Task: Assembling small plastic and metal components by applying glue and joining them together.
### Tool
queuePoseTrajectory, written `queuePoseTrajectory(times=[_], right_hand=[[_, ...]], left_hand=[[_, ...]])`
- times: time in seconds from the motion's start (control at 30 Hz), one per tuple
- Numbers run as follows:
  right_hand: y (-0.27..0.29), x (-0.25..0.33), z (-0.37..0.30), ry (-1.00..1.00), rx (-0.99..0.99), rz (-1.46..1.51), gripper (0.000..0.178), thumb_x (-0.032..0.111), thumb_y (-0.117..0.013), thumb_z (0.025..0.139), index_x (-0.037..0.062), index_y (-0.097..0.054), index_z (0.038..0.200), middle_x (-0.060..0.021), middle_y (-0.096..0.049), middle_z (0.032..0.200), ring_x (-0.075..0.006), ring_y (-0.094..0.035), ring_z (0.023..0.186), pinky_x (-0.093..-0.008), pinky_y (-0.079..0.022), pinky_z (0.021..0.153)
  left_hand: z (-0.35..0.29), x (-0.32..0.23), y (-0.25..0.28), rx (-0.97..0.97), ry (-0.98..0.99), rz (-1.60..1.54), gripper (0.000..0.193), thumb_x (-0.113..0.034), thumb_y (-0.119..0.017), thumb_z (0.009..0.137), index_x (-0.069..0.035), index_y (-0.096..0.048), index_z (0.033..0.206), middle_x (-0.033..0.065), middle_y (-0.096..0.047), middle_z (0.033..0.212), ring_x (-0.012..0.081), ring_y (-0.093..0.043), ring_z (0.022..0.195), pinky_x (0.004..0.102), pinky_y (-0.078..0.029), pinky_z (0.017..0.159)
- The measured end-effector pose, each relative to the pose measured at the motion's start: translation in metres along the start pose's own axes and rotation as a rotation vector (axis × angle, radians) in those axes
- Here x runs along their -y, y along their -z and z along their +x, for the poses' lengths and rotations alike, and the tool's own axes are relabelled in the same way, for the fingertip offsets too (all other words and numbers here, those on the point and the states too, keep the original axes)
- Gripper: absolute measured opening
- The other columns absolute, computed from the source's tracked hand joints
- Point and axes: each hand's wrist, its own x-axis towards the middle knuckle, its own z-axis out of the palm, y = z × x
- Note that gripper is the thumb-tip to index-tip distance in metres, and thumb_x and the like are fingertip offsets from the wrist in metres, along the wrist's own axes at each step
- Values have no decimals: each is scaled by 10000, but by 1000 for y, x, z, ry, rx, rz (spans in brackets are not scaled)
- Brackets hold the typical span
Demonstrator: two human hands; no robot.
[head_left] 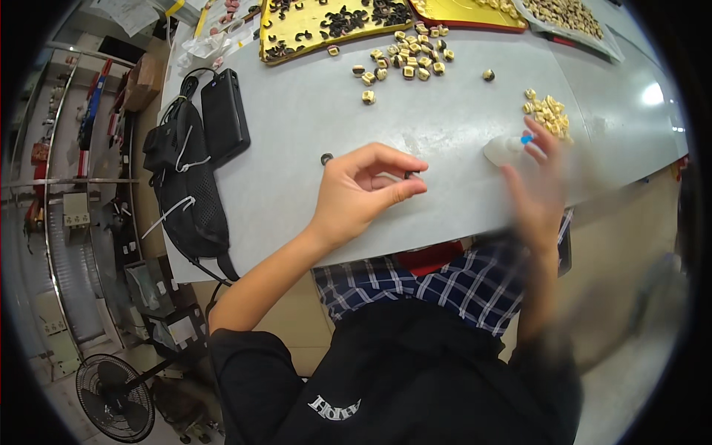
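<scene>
My left hand (363, 185) is above the grey table, thumb and fingertips pinched on a small black curved piece (410, 175). Just behind its wrist lies another small black piece (326, 159). My right hand (540, 185), partly smeared by motion, has its thumb and fingers apart beside a whitish translucent bottle (502, 150) with a blue tip. The bottle lies tilted toward that hand; whether the fingers touch it is unclear. A heap of small cream pieces (549, 115) sits right behind the right fingertips.
Several cream-and-black assembled pieces (409, 55) are scattered farther back. A yellow tray (297, 46) of black curved pieces, a red-rimmed yellow tray (475, 24) and a pale tray (612, 48) line the far side. At left lie a black pouch (204, 215) with cables and a black box (225, 115).
</scene>
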Motion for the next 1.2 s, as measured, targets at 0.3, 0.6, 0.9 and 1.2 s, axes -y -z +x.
queuePoseTrajectory(times=[0.3, 0.6, 0.9, 1.2], right_hand=[[-10, -10, -4, -188, 182, 320, 401, 27, -560, 849, -10, -392, 1211, -180, -589, 1100, -227, -588, 995, -324, -437, 881], [-15, 17, 1, -532, 108, 758, 364, 237, -579, 892, -4, -424, 1117, -236, -564, 1116, -170, -593, 865, -247, -457, 767], [-48, 18, -16, -670, -427, 1299, 453, 411, -561, 880, 38, -442, 1106, -227, -584, 1067, -107, -529, 578, -197, -435, 530], [-40, 23, -23, -419, -161, 916, 432, 438, -469, 918, 35, -394, 1055, -247, -621, 894, -93, -483, 474, -189, -431, 478]], left_hand=[[10, 4, 9, 62, 32, -49, 210, 65, -653, 767, 19, -644, 971, 93, -615, 996, 157, -612, 912, 270, -523, 843], [6, 7, 9, 112, 15, -111, 261, 79, -667, 744, 20, -617, 993, 89, -584, 990, 173, -612, 920, 269, -529, 825], [7, 19, 11, 105, -109, -39, 428, 41, -752, 682, -62, -498, 1011, 77, -609, 964, 103, -594, 877, 209, -387, 645], [7, 16, 11, 110, -101, 144, 540, -65, -839, 607, -107, -444, 972, 41, -651, 809, 54, -443, 674, 199, -327, 595]])
